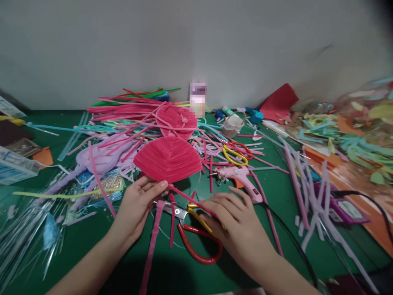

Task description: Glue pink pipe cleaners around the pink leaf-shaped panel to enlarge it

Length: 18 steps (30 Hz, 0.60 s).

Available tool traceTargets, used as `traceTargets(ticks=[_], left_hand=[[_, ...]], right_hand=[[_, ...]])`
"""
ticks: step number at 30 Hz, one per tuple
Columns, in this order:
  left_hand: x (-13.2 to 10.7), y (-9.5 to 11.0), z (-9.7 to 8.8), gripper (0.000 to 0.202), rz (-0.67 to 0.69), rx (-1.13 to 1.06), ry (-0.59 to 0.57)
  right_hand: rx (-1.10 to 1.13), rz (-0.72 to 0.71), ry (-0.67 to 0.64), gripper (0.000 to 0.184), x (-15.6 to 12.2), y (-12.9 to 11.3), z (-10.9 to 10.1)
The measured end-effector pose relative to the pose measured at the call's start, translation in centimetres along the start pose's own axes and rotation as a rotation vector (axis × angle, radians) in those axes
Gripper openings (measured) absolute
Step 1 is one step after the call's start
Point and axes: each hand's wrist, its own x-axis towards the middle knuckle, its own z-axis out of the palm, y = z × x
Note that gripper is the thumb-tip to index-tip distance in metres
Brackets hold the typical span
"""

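Observation:
My left hand [137, 205] pinches the lower edge of a pink petal shape [168, 157] made of pipe cleaners and holds it up over the green table [92, 241]. My right hand [236, 223] lies low on the table, fingers curled over the yellow and red handles of the scissors [196, 233] and a pink pipe cleaner strand [190, 200] that runs from the petal. A second pink petal shape [177, 119] lies farther back. The pink glue gun [238, 176] rests just beyond my right hand.
Loose pink and lilac pipe cleaners [123, 110] pile at the back left. Clear plastic sleeves [27, 229] lie at the left. Colored paper scraps [353, 139] cover the right. A black cord [291, 241] runs by my right wrist. A small cup [232, 125] stands behind.

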Motion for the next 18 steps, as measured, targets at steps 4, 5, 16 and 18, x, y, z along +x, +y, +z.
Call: traceTargets(ticks=[4, 5, 16, 18], left_hand=[[0.0, 0.1, 0.1, 0.02, -0.001, 0.003, 0.001], [-0.1, 0.1, 0.1, 0.019, 0.003, -0.001, 0.002], [-0.2, 0.2, 0.2, 0.025, -0.001, -0.005, -0.012], [-0.2, 0.2, 0.2, 0.023, 0.002, -0.006, -0.011]], right_hand=[[-0.019, -0.065, -0.033, 0.016, 0.8, 0.7, -0.3], [-0.035, -0.081, -0.041, 0.015, 1.0, 1.0, -0.7], [-0.278, -0.325, -0.031, 0.023, 4.0, 3.5, -3.6], [-0.288, -0.336, -0.028, 0.023, 4.2, 4.0, -3.5]])
